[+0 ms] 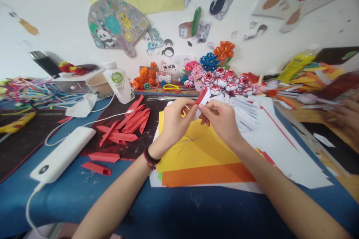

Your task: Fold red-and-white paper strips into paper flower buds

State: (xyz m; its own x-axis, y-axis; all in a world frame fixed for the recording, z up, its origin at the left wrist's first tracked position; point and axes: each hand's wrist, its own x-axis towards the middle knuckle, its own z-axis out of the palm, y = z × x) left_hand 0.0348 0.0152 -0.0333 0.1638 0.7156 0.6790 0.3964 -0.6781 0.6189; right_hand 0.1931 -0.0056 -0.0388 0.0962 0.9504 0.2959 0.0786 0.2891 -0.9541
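On the blue surface [174,213], the yellow paper [179,158] could slide if a wrist drags across it. Beside it, the red folded papers [133,119] could scatter under a stray forearm. The left hand [177,118] and right hand [224,120] pinch 1 red-and-white paper piece [201,98] above the yellow paper; uneven fingertip pressure could skew or crumple it.

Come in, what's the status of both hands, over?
Left hand and right hand pinching small red-and-white paper piece. Flat yellow paper sheet below. Folded red paper strips off left.
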